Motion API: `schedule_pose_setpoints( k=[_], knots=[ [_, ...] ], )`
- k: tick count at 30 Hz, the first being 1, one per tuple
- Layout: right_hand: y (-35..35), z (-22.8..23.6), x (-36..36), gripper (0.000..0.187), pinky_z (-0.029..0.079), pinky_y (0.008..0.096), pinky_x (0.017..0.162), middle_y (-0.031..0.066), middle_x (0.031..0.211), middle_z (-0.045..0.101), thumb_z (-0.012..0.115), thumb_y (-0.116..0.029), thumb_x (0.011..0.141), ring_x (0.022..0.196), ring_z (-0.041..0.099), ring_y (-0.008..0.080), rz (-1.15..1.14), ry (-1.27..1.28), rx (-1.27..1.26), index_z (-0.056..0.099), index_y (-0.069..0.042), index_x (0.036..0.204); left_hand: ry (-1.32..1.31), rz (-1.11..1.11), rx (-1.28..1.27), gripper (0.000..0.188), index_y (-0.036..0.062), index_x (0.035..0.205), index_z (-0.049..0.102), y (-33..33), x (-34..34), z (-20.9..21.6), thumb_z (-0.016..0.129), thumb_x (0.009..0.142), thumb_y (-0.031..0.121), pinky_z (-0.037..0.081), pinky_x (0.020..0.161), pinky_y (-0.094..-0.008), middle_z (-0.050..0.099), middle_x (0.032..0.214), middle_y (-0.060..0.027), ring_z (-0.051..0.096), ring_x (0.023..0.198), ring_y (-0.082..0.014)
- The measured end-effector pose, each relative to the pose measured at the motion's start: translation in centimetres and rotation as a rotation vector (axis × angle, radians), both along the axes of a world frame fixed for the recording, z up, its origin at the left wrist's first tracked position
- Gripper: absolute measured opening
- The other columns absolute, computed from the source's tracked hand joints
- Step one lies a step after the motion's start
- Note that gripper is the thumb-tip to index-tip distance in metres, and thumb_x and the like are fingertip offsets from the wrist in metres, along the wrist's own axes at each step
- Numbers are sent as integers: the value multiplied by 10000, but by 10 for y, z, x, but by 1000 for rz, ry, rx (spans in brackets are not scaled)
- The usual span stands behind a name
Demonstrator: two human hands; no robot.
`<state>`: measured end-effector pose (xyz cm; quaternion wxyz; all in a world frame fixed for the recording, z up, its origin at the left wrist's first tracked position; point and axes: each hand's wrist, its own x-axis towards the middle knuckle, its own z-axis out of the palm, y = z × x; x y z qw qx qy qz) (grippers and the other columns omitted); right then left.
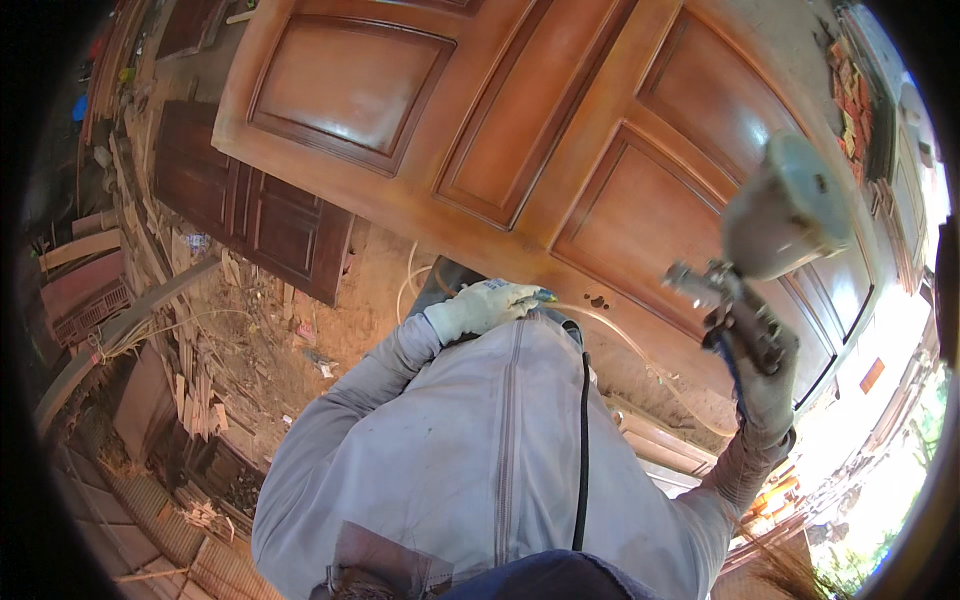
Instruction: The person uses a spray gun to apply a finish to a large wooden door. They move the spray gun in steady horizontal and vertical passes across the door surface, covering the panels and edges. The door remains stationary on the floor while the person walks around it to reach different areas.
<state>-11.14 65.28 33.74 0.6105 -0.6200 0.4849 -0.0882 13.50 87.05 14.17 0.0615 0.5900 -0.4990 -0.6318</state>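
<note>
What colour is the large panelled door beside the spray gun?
The large panelled door is glossy orange-brown, darker along the panel edges; the head view shows it best.

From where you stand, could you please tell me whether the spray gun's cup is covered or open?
Covered: a pale round lid closes the mouth of the cup. How full it is, I cannot tell.

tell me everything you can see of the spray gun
The spray gun has a dull metal-looking body, scuffed and stained, topped by a large rounded cup, pale and smudged, with a flat greenish-grey lid. The gloved right hand grips it, with the nozzle end toward the picture's left and the cup leaning up and right. In view, it overlaps the glossy brown panelled door. Any hose connection is unclear.
</note>
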Motion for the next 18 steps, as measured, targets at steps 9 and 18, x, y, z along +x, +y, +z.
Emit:
schedule_pose_setpoints(
  k=[9, 18],
  knots=[
    [-84, -16, 30, 277, 479, 232, 642, 53, 882, 694, 644, -41, 915, 727, 614, 92, -122, 70, -267, 654, 26, 1184, 80, 85, -129, 427, 125, 1363, 539, 1, -2, -9, 464, 1007, 349, 456, 1001, -404, 598, 1309, -148, 566, 1205, -312],
    [-166, -43, 65, 254, 475, 236, 648, 45, 901, 689, 655, -106, 915, 730, 611, 93, -202, -83, -538, 664, 24, 1134, 75, 254, -63, 405, 83, 1351, 542, -5, -13, -19, 484, 1009, 292, 480, 910, -387, 652, 1189, -173, 620, 1100, -332]
  ],
)
